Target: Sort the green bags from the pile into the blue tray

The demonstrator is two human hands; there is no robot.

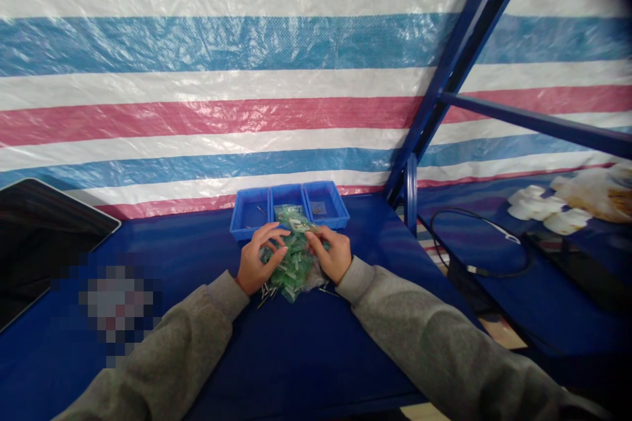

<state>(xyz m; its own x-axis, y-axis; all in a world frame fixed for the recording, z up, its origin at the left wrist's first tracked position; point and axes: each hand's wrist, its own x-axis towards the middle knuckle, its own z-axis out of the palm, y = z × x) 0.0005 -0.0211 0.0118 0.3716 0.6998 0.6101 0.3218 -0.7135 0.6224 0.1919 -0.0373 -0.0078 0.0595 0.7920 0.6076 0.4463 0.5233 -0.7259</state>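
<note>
In the head view, a heap of greenish clear plastic bags (290,278) with small slim pieces lies on the blue table (296,355). My left hand (259,260) hovers at the heap's left side, fingers curved and apart, with nothing visibly gripped. My right hand (333,253) pinches the edge of a small clear plastic bag (297,223) between thumb and fingers. Loose thin metal-looking pins (266,294) stick out at the heap's lower left. Just behind the hands stand three joined blue bins (243,231); a greenish packet shows in the middle one and a small packet (318,208) in the right one.
A dark screen with a pale edge (44,243) stands at the left, near a blurred-out patch (116,302). Blue metal framing (439,105) rises at the right. Beyond it lie a black cable (476,271), white rolls (536,204) and a plastic bag (605,191). Striped sheeting (222,46) hangs behind.
</note>
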